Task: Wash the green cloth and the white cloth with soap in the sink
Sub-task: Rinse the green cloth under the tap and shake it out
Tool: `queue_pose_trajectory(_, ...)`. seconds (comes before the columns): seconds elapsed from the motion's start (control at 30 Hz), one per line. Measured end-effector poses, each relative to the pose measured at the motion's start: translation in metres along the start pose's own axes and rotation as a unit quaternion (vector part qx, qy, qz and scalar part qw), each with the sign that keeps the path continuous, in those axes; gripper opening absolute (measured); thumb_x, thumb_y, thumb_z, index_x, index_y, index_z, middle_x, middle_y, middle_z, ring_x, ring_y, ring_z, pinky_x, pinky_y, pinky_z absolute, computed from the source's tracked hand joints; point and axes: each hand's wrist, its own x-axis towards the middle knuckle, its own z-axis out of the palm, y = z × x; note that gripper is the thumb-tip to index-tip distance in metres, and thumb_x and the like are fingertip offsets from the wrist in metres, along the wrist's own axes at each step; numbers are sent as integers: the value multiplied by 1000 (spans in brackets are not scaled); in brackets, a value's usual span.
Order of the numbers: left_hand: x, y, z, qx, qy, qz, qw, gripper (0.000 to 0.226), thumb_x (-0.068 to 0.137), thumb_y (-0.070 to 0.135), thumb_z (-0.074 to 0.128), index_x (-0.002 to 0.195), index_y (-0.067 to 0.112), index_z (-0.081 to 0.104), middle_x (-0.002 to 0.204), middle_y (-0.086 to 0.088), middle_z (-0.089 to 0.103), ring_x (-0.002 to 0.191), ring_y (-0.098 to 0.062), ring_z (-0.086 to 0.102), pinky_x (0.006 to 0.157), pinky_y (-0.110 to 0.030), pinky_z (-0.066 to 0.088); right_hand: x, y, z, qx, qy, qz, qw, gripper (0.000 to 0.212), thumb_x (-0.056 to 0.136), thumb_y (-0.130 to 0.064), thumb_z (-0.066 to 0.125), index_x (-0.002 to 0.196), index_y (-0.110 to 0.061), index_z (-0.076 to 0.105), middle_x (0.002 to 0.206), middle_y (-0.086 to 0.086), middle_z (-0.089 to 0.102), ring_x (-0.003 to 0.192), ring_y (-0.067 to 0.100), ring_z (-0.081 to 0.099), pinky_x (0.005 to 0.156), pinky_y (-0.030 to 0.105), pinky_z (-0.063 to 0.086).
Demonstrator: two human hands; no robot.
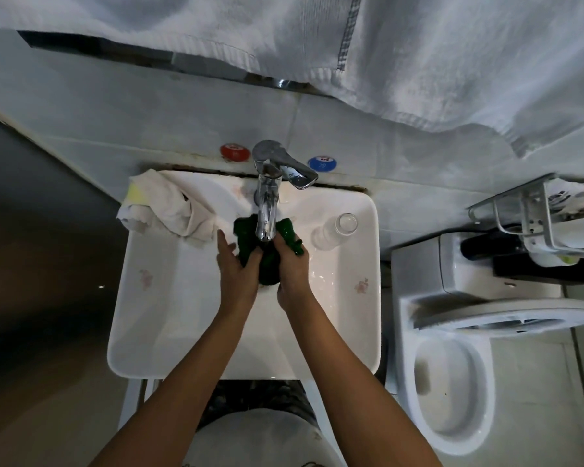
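The wet green cloth (267, 261) is bunched up in the white sink (169, 332), right under the chrome tap (267, 200). My left hand (238, 271) grips its left side, fingers curled into the folds. My right hand (292, 267) grips its right side, with a green corner sticking out past the knuckles. The white cloth (169, 208) lies crumpled on the sink's back left corner, apart from both hands. No soap is visible.
A clear glass (334, 230) stands on the sink's right rim. Red (235, 152) and blue (322, 163) wall valves flank the tap. White towels (452, 55) hang above. A toilet (452, 382) and a wire rack (536, 217) stand to the right.
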Motion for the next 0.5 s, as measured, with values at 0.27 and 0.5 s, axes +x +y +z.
queue_pose_trajectory(0.27, -3, -1, 14, -48, 73, -41, 995, 25, 96, 34, 47, 112, 16, 53, 105, -3, 63, 97, -19, 61, 87, -39, 52, -6, 2, 15, -22, 36, 37, 998, 11, 87, -20, 64, 93, -12, 70, 87, 5, 71, 86, 23, 69, 74, 32, 56)
queue_pose_trajectory(0.5, 15, 4, -1, 38, 55, 59, 996, 21, 92, 31, 48, 98, 15, 60, 98, -8, 66, 93, -25, 62, 89, -50, 50, -5, -1, -8, -154, -141, -98, 973, 43, 80, -7, 52, 107, -37, 66, 112, -4, 69, 107, 15, 62, 99, 38, 49)
